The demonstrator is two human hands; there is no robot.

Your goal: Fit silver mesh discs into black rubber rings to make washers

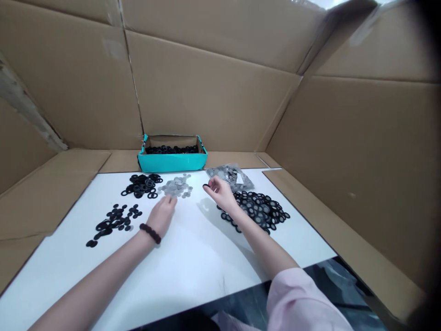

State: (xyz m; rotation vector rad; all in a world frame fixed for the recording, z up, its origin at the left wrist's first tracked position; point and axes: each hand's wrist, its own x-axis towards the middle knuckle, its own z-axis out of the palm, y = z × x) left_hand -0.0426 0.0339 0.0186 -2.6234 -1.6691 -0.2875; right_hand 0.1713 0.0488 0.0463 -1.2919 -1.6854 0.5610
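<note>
My right hand (220,192) is raised over the white tabletop (193,257), thumb and fingertips pinched on a small black ring (206,185). At the near edge of a pile of thin grey translucent discs (176,185), my left hand (163,214) reaches down with its fingers bent and close together; what they hold, if anything, is hidden. Left of those discs lies a heap of black rings (141,185). Below my right wrist spreads a large pile of black rings with grey centres (262,209), partly covered by my forearm.
Small black round pieces (115,219) are scattered at the left. A turquoise-fronted box (172,162) with black rings stands at the back. Beside it, a clear plastic bag (243,181) holds grey and dark pieces. Tall cardboard walls (213,82) enclose the table.
</note>
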